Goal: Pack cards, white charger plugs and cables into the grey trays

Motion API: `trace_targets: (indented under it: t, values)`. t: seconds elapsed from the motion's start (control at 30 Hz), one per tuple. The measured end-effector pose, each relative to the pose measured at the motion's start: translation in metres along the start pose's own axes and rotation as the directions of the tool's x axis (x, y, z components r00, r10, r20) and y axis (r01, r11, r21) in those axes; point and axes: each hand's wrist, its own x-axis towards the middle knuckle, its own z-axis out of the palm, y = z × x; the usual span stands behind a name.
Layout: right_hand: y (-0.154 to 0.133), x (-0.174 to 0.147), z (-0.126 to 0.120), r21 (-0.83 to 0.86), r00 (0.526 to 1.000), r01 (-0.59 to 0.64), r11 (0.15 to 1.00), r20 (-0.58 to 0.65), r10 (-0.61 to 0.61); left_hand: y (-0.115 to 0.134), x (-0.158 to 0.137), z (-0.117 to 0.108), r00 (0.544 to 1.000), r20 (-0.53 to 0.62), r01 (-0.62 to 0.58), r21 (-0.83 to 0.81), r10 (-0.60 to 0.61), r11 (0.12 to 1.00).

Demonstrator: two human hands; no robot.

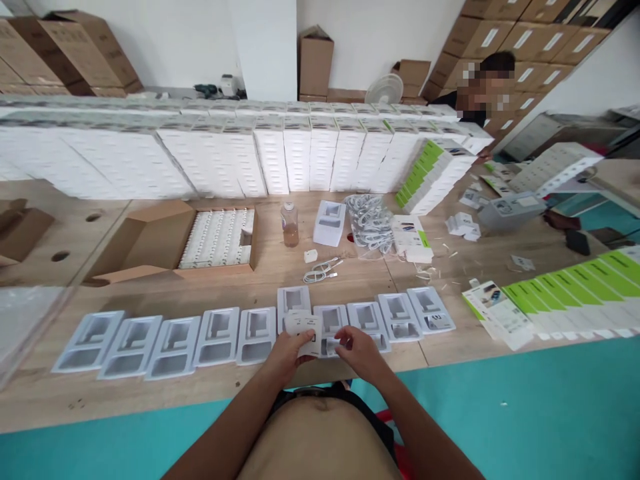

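Kind of place: a packing workshop, as it seems, for small electronic goods.
Worktable (275, 268): long, with a wood-look top, and bearing materials in quantity.
White boxes (297, 157): many of the same kind, stacked in long rows along the far side.
Trays (217, 341): of one same shape, laid in a row near the front edge.
Cables (371, 223): pale, coiled, lying together in a heap.
Open carton (165, 239): filled with rows of small white pieces.
Brown cartons (533, 41): piled high in the back, at the upper right.
Floor (500, 407): plain turquoise.
Another person (473, 100): present at the far right, behind the table.
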Motion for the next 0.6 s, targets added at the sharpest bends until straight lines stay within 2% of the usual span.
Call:
trace_targets:
  t: [0.07,0.17,0.27,0.37,0.47,0.53,0.6]
  values:
    - [-0.009,-0.003,0.005,0.239,0.997,-0.005,0.971,0.072,-0.012,0.001,-0.003,0.004,0.997,0.08,0.0,0.014,-0.002,1.0]
    - [-0.017,-0.006,0.016,0.524,0.982,-0.091,0.847,0.189,-0.011,0.001,-0.007,0.007,0.99,0.138,0.017,0.029,-0.021,0.999]
    - [-0.016,-0.006,0.025,0.651,0.987,-0.115,0.75,0.157,0.015,0.002,-0.011,0.006,0.99,0.141,0.03,-0.009,-0.029,0.999]
    - [-0.011,-0.006,0.025,0.67,0.996,-0.076,0.739,0.083,0.027,0.002,-0.012,0.001,0.993,0.112,0.039,-0.03,-0.036,0.999]
    - [-0.01,-0.007,0.019,0.582,0.998,0.038,0.812,-0.056,-0.007,-0.001,-0.01,-0.001,0.997,0.036,0.066,-0.062,-0.064,0.996]
    - [-0.013,-0.009,0.014,0.481,0.978,0.175,0.859,-0.188,-0.094,-0.003,-0.008,-0.002,0.996,0.007,0.087,-0.099,-0.086,0.991]
    - [-0.016,-0.012,0.01,0.355,0.938,0.31,0.882,-0.263,-0.224,-0.003,-0.008,-0.001,0.995,0.006,0.095,-0.129,-0.095,0.987]
